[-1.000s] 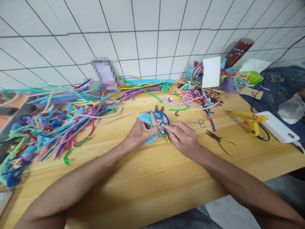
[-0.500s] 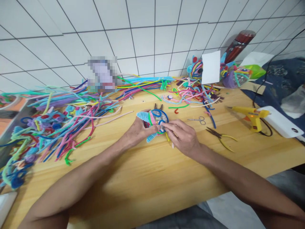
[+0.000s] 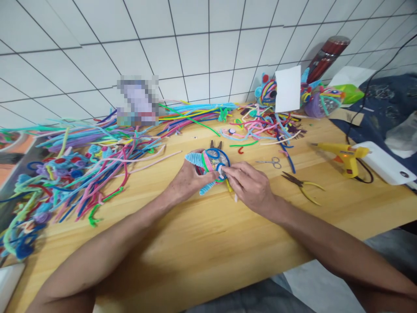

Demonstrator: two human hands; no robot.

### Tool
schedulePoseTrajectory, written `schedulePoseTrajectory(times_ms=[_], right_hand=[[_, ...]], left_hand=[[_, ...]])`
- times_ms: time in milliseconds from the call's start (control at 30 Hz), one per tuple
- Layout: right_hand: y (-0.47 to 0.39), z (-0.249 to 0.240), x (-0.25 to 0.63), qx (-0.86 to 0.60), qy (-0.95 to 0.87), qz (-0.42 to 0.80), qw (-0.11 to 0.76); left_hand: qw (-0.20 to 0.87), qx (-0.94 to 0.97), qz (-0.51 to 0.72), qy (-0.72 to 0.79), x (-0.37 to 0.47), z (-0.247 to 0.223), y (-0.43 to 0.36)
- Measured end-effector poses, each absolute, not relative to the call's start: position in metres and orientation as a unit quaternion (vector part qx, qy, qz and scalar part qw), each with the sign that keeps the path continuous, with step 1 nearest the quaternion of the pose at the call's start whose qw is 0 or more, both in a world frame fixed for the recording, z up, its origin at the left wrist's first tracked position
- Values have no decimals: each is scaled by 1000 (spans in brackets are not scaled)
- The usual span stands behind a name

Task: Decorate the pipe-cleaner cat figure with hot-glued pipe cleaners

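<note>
My left hand point(image 3: 187, 178) is closed around a pipe-cleaner craft figure point(image 3: 208, 161) with a clear rounded body, light-blue fin-like pieces and pink, green and blue bands. Blue rings sit on its side. My right hand point(image 3: 250, 182) pinches a white pipe cleaner point(image 3: 221, 171) at the lower blue ring; a pale end also pokes out below these fingers. The left thumb presses close to the same spot. Dark plier jaws point(image 3: 216, 144) show just beyond the figure, their handles hidden behind it.
Piled pipe cleaners point(image 3: 127, 152) cover the left and back. To the right lie small scissors point(image 3: 272, 162), yellow-handled pliers point(image 3: 302, 187) and a yellow glue gun point(image 3: 347, 154) beside a white box point(image 3: 387, 163). Finished figures point(image 3: 269, 91), a white card point(image 3: 288, 89) and a red flask point(image 3: 329, 56) stand behind.
Both hands stay at the figure, with only a slight shift of the right fingers at the blue ring. The whole view has moved a little.
</note>
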State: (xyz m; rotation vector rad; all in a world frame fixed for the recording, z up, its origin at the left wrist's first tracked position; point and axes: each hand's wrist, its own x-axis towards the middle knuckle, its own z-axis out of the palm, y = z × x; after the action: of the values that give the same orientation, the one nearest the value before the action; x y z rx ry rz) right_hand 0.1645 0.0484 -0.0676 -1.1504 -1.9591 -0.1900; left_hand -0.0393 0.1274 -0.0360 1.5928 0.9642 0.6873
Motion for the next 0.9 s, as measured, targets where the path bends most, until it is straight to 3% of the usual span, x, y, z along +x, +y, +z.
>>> schedulePoseTrajectory(times_ms=[433, 900], right_hand=[[48, -65, 165, -442, -795, -99, 404], [54, -70, 168, -408, -810, -110, 405]], left_hand=[[669, 627, 179, 356, -84, -16, 176], [450, 819, 119, 337, -71, 5, 171]])
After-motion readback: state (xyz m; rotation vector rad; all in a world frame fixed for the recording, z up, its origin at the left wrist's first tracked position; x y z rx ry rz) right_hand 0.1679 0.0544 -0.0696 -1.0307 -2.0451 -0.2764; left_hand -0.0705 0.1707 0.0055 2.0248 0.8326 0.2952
